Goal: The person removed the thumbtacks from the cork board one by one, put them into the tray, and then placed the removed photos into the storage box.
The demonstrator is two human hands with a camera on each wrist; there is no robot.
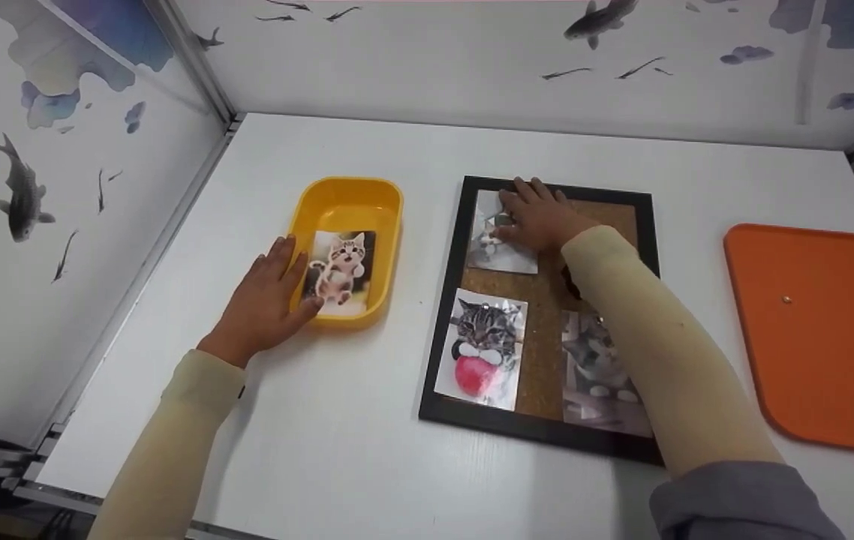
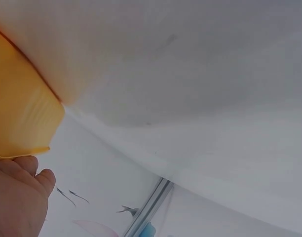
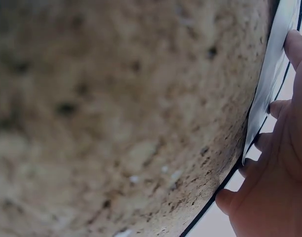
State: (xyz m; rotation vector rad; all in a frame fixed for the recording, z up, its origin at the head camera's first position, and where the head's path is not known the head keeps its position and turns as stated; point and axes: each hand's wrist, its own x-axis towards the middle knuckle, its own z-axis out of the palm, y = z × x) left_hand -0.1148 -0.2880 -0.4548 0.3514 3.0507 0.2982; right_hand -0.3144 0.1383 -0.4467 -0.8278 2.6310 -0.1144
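In the head view my left hand (image 1: 262, 300) lies with extended fingers along the left rim of a yellow plastic tray (image 1: 350, 322). Inside that tray is a photo card of a striped kitten (image 1: 341, 270). My right hand (image 1: 543, 217) spreads its fingers over a kitten photo (image 1: 502, 259) at the upper left of a black-framed cork board (image 1: 547, 360), touching the card; the hand covers part of it. The right wrist view shows the fingers (image 3: 299, 49) along the card's edge (image 3: 269, 74), close above the cork (image 3: 141, 123).
Lower on the board are a photo of a cat with a pink ball (image 1: 483, 349) and another cat photo (image 1: 599, 375), partly behind the right sleeve (image 1: 667, 352). An orange tray (image 1: 832, 360) at the right carries a small brass-coloured tack (image 1: 786, 300). Patterned walls (image 1: 397, 67) enclose the white table (image 1: 367, 450).
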